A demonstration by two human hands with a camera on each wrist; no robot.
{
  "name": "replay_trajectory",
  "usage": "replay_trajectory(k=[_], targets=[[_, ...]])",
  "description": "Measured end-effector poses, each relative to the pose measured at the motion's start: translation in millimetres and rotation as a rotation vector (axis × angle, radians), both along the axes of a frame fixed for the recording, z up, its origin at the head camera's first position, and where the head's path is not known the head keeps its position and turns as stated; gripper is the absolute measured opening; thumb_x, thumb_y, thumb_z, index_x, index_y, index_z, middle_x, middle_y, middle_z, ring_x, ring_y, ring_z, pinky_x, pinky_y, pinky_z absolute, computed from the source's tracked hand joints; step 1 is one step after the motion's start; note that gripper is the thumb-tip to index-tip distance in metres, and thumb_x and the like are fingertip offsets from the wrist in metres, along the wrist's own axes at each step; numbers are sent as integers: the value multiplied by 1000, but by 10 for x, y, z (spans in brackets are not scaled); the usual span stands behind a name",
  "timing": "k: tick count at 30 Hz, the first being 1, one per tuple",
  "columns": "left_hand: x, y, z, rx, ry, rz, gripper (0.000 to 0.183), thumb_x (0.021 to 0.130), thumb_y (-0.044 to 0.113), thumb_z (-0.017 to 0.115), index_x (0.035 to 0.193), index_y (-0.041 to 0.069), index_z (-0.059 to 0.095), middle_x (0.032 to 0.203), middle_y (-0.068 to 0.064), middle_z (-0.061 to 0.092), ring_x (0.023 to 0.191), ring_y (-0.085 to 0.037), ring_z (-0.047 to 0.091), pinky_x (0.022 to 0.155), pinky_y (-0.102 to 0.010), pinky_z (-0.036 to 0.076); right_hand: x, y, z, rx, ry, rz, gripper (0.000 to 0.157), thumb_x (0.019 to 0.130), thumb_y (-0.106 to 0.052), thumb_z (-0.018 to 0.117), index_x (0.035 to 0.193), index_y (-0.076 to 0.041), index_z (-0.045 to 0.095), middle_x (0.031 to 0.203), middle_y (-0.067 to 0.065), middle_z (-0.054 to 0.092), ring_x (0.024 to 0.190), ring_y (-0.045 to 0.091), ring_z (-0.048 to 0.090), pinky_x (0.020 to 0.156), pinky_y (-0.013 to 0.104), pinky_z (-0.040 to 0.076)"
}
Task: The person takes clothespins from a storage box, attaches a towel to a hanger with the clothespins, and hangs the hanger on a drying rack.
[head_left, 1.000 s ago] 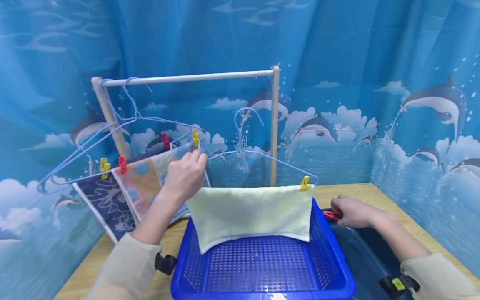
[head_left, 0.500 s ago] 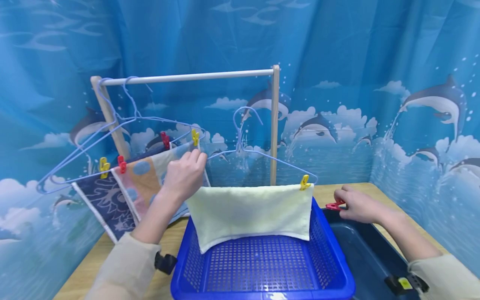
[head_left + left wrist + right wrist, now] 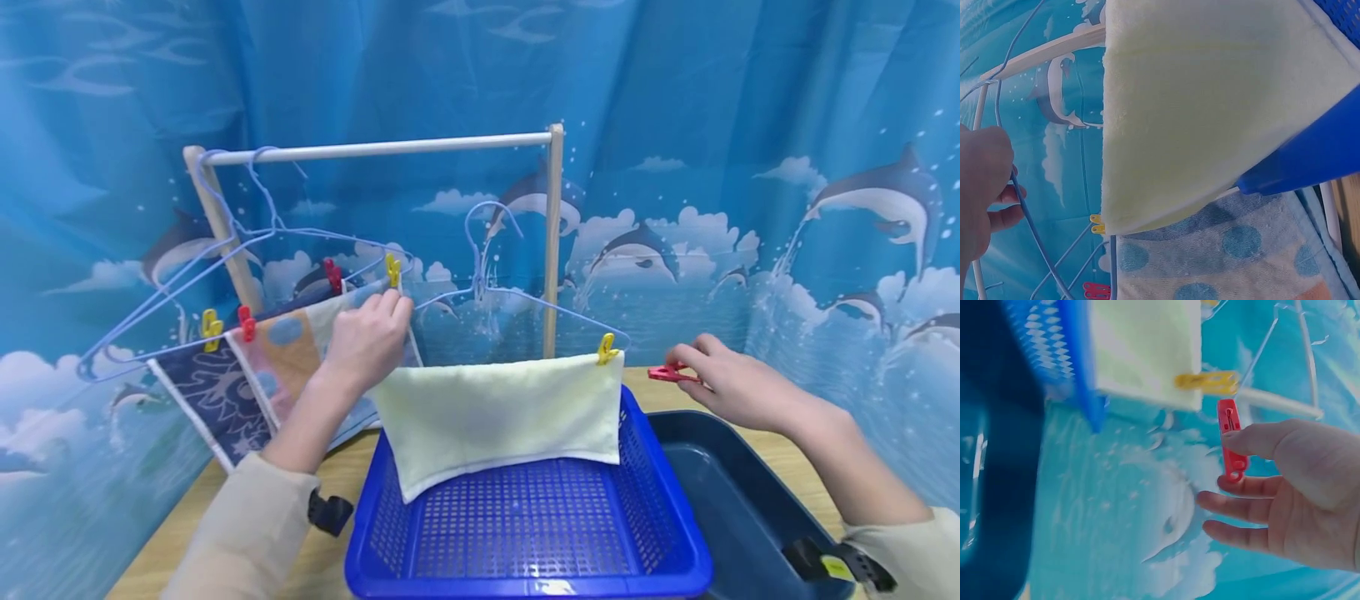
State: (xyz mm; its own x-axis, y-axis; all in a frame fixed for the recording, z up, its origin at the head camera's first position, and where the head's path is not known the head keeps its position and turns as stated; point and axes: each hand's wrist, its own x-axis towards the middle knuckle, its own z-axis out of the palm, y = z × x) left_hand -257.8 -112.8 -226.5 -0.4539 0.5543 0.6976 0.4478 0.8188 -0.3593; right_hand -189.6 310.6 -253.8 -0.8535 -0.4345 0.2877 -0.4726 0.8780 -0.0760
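My left hand (image 3: pixel 369 340) grips the wire of a light blue hanger (image 3: pixel 480 287); the left wrist view shows its fingers curled at the wire (image 3: pixel 1017 187). A pale yellow towel (image 3: pixel 498 425) hangs from this hanger over the blue basket, with a yellow clothespin (image 3: pixel 607 349) at its right end. In the head view, my left hand hides the towel's upper left corner. To the right of the towel, my right hand (image 3: pixel 738 385) pinches a red clothespin (image 3: pixel 671 373) between thumb and fingers. The right wrist view shows that clothespin (image 3: pixel 1232 440) apart from the towel.
A blue mesh basket (image 3: pixel 678 517) stands under the towel. Right of it is a dark tray (image 3: pixel 720 483). Behind is a rack with a rail (image 3: pixel 420 147). Two hangers hang at its left, carrying a dark patterned towel (image 3: pixel 213 400) and a dotted towel (image 3: pixel 281 354) with red and yellow clothespins.
My right hand has risen out of the dark tray with the red clothespin, ending above the tray's far edge. The left hand, hanger and pale towel have barely moved.
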Motion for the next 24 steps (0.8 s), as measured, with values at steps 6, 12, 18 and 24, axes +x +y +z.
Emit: replay_trajectory(k=[6, 12, 18, 24], targets=[[17, 10, 47, 7, -53, 18, 11, 81, -1, 60, 92, 2, 58, 85, -11, 59, 66, -22, 57, 46, -25, 44, 90, -291, 156, 8, 175, 128, 29, 83, -10, 68, 110, -12, 61, 95, 4, 51, 72, 12, 47, 54, 25, 40], [46, 24, 63, 18, -107, 65, 11, 83, 2, 62, 94, 2, 59, 89, -12, 60, 71, -23, 59, 49, -27, 48, 89, -709, 324, -30, 245, 256, 32, 74, -9, 77, 103, -6, 62, 96, 3, 56, 81, 16, 55, 63, 31, 50], [77, 29, 74, 29, -137, 93, 10, 86, 4, 61, 96, 2, 59, 91, -12, 61, 73, -24, 60, 51, -29, 50, -28, -1108, 402, -12, 301, 341, 26, 76, -17, 76, 99, -12, 64, 91, 0, 59, 78, 15, 56, 64, 31, 48], [120, 62, 116, 22, -203, 138, 13, 87, 5, 59, 100, 2, 59, 96, -14, 61, 78, -26, 61, 58, -34, 53, -163, -1492, 421, -9, 325, 373, 28, 77, -21, 76, 101, -9, 65, 89, 0, 62, 83, 18, 58, 73, 36, 48]])
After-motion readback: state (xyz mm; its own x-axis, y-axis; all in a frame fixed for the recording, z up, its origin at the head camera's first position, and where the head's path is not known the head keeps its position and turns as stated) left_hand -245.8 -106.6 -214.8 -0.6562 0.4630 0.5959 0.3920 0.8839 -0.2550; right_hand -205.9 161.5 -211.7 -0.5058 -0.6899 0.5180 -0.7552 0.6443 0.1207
